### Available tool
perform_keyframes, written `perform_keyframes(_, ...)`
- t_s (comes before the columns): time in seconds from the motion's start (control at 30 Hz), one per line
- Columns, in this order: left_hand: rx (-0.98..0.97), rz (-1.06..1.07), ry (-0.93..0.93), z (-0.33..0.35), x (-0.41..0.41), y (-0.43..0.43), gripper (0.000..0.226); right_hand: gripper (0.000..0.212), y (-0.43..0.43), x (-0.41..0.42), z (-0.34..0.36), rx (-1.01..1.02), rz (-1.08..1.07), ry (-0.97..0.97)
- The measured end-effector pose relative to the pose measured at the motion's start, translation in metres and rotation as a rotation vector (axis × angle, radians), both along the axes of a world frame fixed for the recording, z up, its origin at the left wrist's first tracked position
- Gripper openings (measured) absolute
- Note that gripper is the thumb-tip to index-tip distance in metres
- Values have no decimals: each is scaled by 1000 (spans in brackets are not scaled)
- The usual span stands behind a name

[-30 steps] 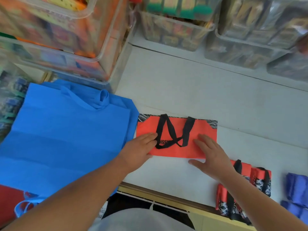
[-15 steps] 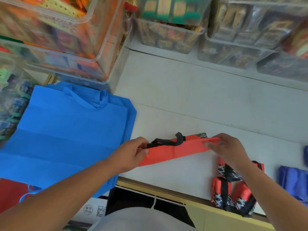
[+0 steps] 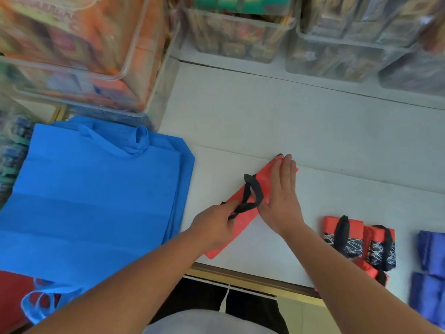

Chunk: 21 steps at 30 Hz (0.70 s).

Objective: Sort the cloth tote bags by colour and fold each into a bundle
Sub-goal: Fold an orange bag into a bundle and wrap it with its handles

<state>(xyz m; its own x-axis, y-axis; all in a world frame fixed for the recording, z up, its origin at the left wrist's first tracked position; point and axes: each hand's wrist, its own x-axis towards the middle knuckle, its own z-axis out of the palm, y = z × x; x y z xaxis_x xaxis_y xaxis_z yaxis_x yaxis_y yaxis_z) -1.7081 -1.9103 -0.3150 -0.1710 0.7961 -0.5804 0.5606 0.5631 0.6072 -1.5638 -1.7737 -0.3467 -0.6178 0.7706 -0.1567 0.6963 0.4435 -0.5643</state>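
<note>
Red tote (image 3: 243, 220) folded to narrow strip, lies diagonal on white table (image 3: 265, 121). L hand (image 3: 214, 225) pinches black handle (image 3: 250, 196); R hand (image 3: 281, 196) flat, fingers straight, pressing strip.

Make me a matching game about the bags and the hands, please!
Things:
1. blue bags
2. red bundles
3. left hand
4. right hand

States:
A. lies flat on the red bag
B. pinches the black handle
C. stacked flat, at the left
D. folded up, at the right

Pairs: 1-C, 2-D, 3-B, 4-A.
</note>
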Motion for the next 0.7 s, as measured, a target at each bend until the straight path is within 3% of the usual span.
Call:
perform_keyframes(0.1,17,136,-19,1,1,1,29,63,7,-2,-26,50,64,-88)
perform_keyframes(0.17,67,344,-86,6,-3,2,12,73,6,-5,-33,-27,5,-179)
perform_keyframes(0.27,132,706,-210,10,-27,0,16,90,4,-8,-36,-1,-44,-190)
perform_keyframes(0.37,73,982,-381,16,-64,1,17,98,4,-9,-33,-60,-29,-285)
perform_keyframes(0.43,62,1121,-363,19,-82,-1,35,104,3,-10,-32,-37,3,-375)
perform_keyframes(0.47,83,1058,-170,21,-87,-6,43,105,2,-12,-31,-15,11,-408)
perform_keyframes(0.53,325,707,253,27,-80,-16,34,106,0,-19,-32,14,-8,-448)
perform_keyframes(0.57,465,449,328,32,-69,-21,23,105,-2,-23,-32,15,-29,-455)
perform_keyframes(0.63,530,-136,358,30,-42,-28,12,105,-4,-28,-31,21,-52,-462)
perform_keyframes(0.7,468,-560,497,7,-13,-38,32,105,-4,-27,-29,23,-48,-453)
